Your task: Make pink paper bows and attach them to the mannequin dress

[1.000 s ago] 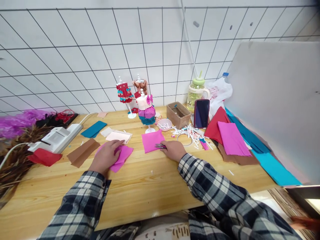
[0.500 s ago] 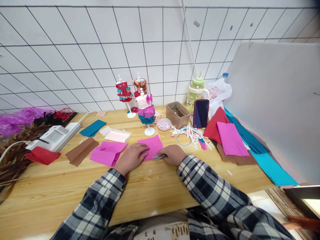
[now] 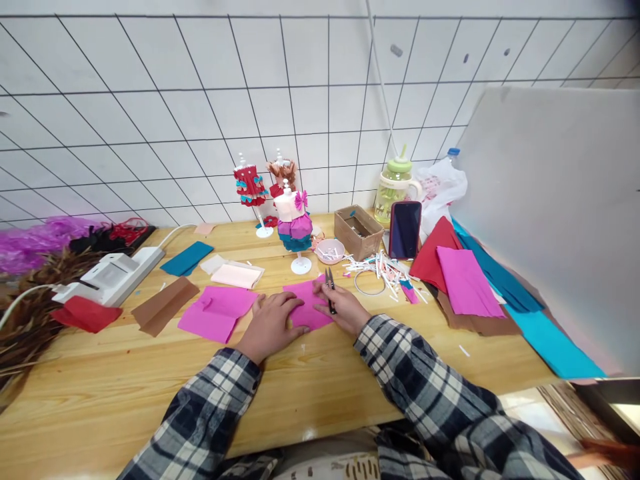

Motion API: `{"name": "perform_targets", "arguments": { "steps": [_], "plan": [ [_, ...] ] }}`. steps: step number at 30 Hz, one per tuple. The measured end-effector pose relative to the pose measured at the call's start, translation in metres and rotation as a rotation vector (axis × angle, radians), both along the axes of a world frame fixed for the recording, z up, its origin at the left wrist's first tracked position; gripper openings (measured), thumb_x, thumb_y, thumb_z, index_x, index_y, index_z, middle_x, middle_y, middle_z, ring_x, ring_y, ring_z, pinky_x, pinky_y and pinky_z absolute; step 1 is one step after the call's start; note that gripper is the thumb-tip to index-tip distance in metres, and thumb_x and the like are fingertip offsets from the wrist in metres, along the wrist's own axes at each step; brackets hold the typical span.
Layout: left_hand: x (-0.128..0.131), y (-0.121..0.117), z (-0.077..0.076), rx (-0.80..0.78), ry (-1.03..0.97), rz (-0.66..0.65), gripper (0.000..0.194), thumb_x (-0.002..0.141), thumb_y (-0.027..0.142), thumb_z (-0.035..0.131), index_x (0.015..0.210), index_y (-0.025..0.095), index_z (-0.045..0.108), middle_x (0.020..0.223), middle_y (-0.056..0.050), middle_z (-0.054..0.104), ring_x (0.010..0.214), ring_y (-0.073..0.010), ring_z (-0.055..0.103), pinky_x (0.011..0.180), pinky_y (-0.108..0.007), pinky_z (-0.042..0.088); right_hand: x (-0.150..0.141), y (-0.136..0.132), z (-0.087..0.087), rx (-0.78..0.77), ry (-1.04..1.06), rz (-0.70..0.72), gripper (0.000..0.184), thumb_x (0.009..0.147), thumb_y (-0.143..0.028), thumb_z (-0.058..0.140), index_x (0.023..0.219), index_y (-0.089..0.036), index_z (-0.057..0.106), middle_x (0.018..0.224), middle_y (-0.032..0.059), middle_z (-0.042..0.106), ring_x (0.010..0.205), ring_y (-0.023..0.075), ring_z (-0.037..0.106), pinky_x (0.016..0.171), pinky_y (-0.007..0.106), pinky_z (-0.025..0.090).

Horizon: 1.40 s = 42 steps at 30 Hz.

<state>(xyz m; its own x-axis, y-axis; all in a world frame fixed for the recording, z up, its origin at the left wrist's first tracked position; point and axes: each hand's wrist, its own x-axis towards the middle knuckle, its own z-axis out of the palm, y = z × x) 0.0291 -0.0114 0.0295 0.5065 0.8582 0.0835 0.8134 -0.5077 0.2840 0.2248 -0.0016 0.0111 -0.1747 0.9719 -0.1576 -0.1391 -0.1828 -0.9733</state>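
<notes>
My left hand (image 3: 271, 325) lies spread over the left part of a magenta crepe paper piece (image 3: 309, 308), its fingers apart on the sheet. At the sheet's right edge, my right hand (image 3: 349, 309) is closed around small snips (image 3: 331, 288), whose blades point away from me, up off the paper. A second magenta paper piece (image 3: 216, 313), creased and partly folded, rests left of my left hand. Just beyond the sheet stands a miniature dress form (image 3: 295, 227) dressed in pale pink, magenta and teal, with a magenta bow on it.
Two more dressed miniature forms stand behind, one in red (image 3: 250, 187). A pink dish (image 3: 330, 251), a cardboard box (image 3: 358, 233), scattered white sticks (image 3: 387, 270), a phone (image 3: 405, 230) and a green-lidded jug (image 3: 393, 190) line the back right. Coloured paper (image 3: 470, 283) lies right, a power strip (image 3: 113, 277) left.
My left hand has moved right from the creased magenta piece onto the sheet in front of me. In my right hand the snips have turned from pointing left to pointing away from me.
</notes>
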Motion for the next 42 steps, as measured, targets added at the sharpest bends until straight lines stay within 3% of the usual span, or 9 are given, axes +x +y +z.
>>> {"name": "perform_targets", "arguments": {
  "steps": [4, 11, 14, 22, 26, 31, 37, 40, 42],
  "plan": [
    [-0.002, 0.001, -0.001, 0.009, 0.002, 0.011, 0.053, 0.076, 0.057, 0.063, 0.121, 0.029, 0.058, 0.128, -0.01, 0.057, 0.119, -0.0325, 0.049, 0.104, -0.057, 0.019, 0.023, 0.01, -0.006, 0.191, -0.323, -0.217, 0.029, 0.092, -0.036, 0.04, 0.097, -0.018, 0.062, 0.123, 0.0091, 0.06, 0.116, 0.0205, 0.053, 0.095, 0.036, 0.044],
    [-0.003, 0.001, -0.003, 0.003, -0.023, -0.001, 0.053, 0.076, 0.056, 0.064, 0.122, 0.029, 0.058, 0.128, -0.01, 0.057, 0.12, -0.0327, 0.049, 0.105, -0.059, 0.019, 0.034, 0.003, 0.01, 0.215, -1.155, -0.214, 0.039, 0.082, -0.041, 0.056, 0.113, -0.018, 0.059, 0.113, 0.0125, 0.061, 0.099, 0.0268, 0.06, 0.085, 0.038, 0.045],
    [-0.005, 0.003, -0.003, -0.018, -0.115, -0.007, 0.053, 0.075, 0.054, 0.065, 0.121, 0.028, 0.059, 0.126, -0.01, 0.058, 0.12, -0.0325, 0.049, 0.105, -0.058, 0.023, 0.029, 0.003, 0.01, 0.199, -1.254, -0.156, 0.029, 0.083, -0.036, 0.056, 0.105, -0.018, 0.061, 0.108, 0.0114, 0.061, 0.091, 0.0252, 0.061, 0.077, 0.035, 0.045],
    [-0.004, 0.011, -0.005, -0.342, -1.041, 0.416, 0.07, 0.079, 0.049, 0.064, 0.137, 0.017, 0.041, 0.139, -0.017, 0.048, 0.128, -0.0281, 0.047, 0.103, -0.043, 0.042, 0.018, -0.006, 0.005, 0.488, -0.489, -0.112, 0.013, 0.087, -0.034, 0.048, 0.089, -0.021, 0.048, 0.074, -0.0014, 0.051, 0.069, 0.0152, 0.049, 0.065, 0.026, 0.039],
    [0.001, 0.004, -0.003, -0.854, -1.405, 0.311, 0.058, 0.08, 0.048, 0.065, 0.128, 0.017, 0.053, 0.126, -0.015, 0.062, 0.124, -0.0283, 0.053, 0.103, -0.042, 0.044, 0.01, -0.014, 0.004, 0.463, -0.255, -0.148, 0.017, 0.088, -0.038, 0.047, 0.085, -0.022, 0.042, 0.068, -0.0037, 0.041, 0.063, 0.013, 0.042, 0.06, 0.024, 0.035],
    [0.003, -0.004, 0.003, -1.289, -1.487, 0.185, 0.04, 0.079, 0.036, 0.07, 0.111, 0.013, 0.065, 0.108, -0.014, 0.072, 0.112, -0.0289, 0.063, 0.1, -0.044, 0.048, 0.009, -0.014, 0.003, 0.456, -0.281, -0.229, 0.017, 0.089, -0.038, 0.048, 0.087, -0.022, 0.043, 0.067, -0.0045, 0.041, 0.06, 0.0115, 0.039, 0.059, 0.024, 0.035],
    [-0.005, 0.009, 0.003, -0.952, -1.64, 0.352, 0.019, 0.078, 0.015, 0.07, 0.097, 0.011, 0.069, 0.098, -0.012, 0.075, 0.094, -0.0229, 0.07, 0.088, -0.035, 0.057, -0.012, -0.039, 0.014, 0.099, 0.105, -0.126, 0.034, 0.088, -0.057, 0.044, 0.098, -0.024, 0.042, 0.084, 0.0004, 0.06, 0.053, 0.01, 0.048, 0.052, 0.025, 0.043],
    [-0.02, 0.021, 0.001, -0.717, -1.765, 0.497, 0.008, 0.078, 0.011, 0.069, 0.086, 0.011, 0.069, 0.087, -0.009, 0.076, 0.084, -0.0185, 0.072, 0.079, -0.028, 0.06, -0.031, -0.066, 0.011, -0.31, 0.445, 0.559, 0.044, 0.081, -0.063, 0.055, 0.093, -0.021, 0.049, 0.118, 0.0102, 0.061, 0.085, 0.0186, 0.065, 0.071, 0.036, 0.053],
    [-0.027, 0.025, -0.001, -0.7, -1.788, 0.514, 0.012, 0.076, 0.006, 0.069, 0.087, 0.012, 0.068, 0.084, -0.008, 0.075, 0.08, -0.0189, 0.072, 0.076, -0.029, 0.061, -0.036, -0.076, 0.002, -0.443, 0.472, 0.756, 0.044, 0.075, -0.057, 0.067, 0.088, -0.016, 0.056, 0.131, 0.0126, 0.054, 0.104, 0.0204, 0.062, 0.087, 0.036, 0.048]
  ]
}}
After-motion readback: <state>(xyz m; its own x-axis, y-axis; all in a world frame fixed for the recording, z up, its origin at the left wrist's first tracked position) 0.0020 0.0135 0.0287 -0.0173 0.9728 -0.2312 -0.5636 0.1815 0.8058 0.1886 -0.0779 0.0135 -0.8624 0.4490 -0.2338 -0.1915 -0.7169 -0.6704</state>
